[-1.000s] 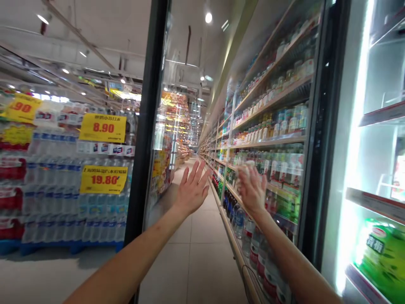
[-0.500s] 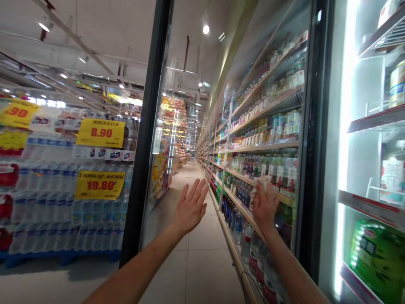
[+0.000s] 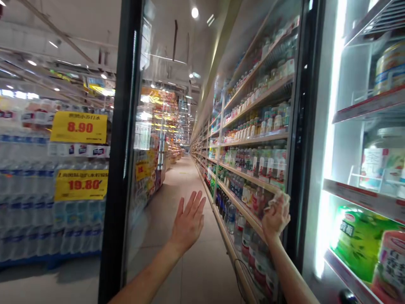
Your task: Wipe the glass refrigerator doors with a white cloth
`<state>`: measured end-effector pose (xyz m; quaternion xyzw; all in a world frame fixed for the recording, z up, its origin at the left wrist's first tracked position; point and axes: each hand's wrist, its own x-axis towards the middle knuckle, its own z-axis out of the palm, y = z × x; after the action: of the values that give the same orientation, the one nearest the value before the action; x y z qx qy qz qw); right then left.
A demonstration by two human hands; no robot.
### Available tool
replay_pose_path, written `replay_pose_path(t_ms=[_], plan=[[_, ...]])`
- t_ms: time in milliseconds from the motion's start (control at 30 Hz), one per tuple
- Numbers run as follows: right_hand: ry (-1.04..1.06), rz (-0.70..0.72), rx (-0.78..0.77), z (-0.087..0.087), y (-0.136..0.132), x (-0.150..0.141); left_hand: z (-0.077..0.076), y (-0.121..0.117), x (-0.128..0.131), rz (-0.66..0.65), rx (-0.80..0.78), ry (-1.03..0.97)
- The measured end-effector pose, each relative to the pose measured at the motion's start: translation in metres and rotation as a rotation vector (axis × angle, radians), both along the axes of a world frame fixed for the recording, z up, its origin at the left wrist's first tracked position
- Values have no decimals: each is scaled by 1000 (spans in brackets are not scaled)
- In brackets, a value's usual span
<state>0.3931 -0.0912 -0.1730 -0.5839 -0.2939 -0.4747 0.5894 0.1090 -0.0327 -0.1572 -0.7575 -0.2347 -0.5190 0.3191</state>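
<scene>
The left hand [image 3: 189, 219] is raised toward the glass door [image 3: 177, 173], its back to the view, fingers straight and close together, thumb side toward the right. Its grip is flat and wide, with nothing visible in it; whether the palm meets the glass cannot be told.

The right hand [image 3: 276, 217] is up near the door's right black upright [image 3: 302, 139], its fingers bent over a crumpled pale cloth [image 3: 282, 199]. That grip is narrow and holds the cloth, which lies under and around the fingertips, before the glass. The two hands are well apart.

The left black upright [image 3: 118, 139] of the door stands to the left of both hands. Long shelves of bottles [image 3: 253, 169] show in the glass, whether through it or mirrored cannot be told. To the right is a lit cooler with a bright light strip [image 3: 333, 105]; a can [image 3: 390, 67], a green pack [image 3: 357, 238] and a pink container [image 3: 390, 268] sit on its shelves. On the left, yellow price signs [image 3: 81, 184] reading 8.90 and 19.80 hang before stacked bottled drinks [image 3: 28, 202] on a blue base [image 3: 52, 258].
</scene>
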Motion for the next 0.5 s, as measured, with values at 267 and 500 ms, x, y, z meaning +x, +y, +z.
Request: replay_pose_path(t_ms=[267, 500], plan=[[-491, 151, -309, -43, 6, -59, -17, 1, 8, -4, 10, 36], [14, -5, 3, -38, 4, -27, -42, -2, 10, -19, 39, 84]])
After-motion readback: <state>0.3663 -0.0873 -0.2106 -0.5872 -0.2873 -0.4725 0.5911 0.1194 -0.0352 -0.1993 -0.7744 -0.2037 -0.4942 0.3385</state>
